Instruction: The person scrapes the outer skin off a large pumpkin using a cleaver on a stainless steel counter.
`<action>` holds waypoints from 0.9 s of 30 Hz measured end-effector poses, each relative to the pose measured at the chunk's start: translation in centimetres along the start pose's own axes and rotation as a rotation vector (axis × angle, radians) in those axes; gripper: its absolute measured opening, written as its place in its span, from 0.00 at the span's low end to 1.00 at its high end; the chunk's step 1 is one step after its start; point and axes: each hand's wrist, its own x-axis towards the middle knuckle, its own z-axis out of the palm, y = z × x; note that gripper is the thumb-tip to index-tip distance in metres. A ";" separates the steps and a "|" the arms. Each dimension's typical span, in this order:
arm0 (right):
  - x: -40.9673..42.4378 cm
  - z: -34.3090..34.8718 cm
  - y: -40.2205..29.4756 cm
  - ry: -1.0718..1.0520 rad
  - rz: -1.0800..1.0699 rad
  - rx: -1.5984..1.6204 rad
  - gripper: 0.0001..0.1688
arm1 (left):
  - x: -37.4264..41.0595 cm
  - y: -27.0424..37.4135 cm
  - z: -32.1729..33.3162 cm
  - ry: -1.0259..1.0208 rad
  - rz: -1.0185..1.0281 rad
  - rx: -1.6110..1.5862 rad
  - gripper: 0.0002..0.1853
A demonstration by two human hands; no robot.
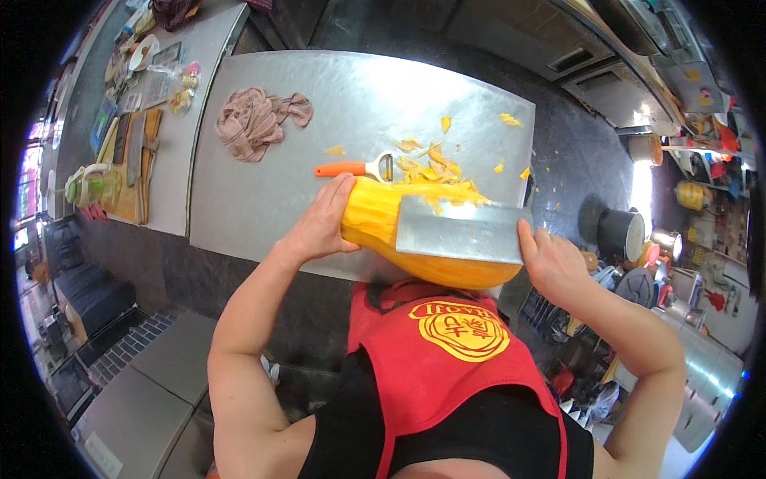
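A large, long yellow squash [372,211], its skin mostly pared away, lies along the near edge of the steel table [263,197]. My left hand [323,215] grips its narrow left end. In my right hand [553,260] is a broad-bladed cleaver [461,230], its blade lying across the squash's thick right part. My fingers hide the cleaver's handle. Just beyond the squash are a peeler with an orange handle [341,169] and a heap of yellow peelings [434,167].
A crumpled pinkish cloth [251,126] lies at the table's far left. On the adjoining left counter are a wooden board [151,132], knives and a green-and-clear pitcher [93,187]. A dark pot [622,233] stands on the right, past the table edge. Loose peel scraps are scattered on the dark floor.
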 end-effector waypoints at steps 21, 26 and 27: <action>0.4 14.3 -0.5 0.626 0.810 1.257 0.11 | 0.5 -0.8 4.7 0.253 -0.320 -1.409 0.44; 1.9 15.1 0.2 0.619 0.803 1.328 0.14 | 0.6 -0.5 2.4 0.170 -0.659 -1.358 0.30; 2.2 15.2 0.1 0.602 0.795 1.342 0.14 | 0.8 -0.7 2.0 0.124 -0.756 -1.349 0.28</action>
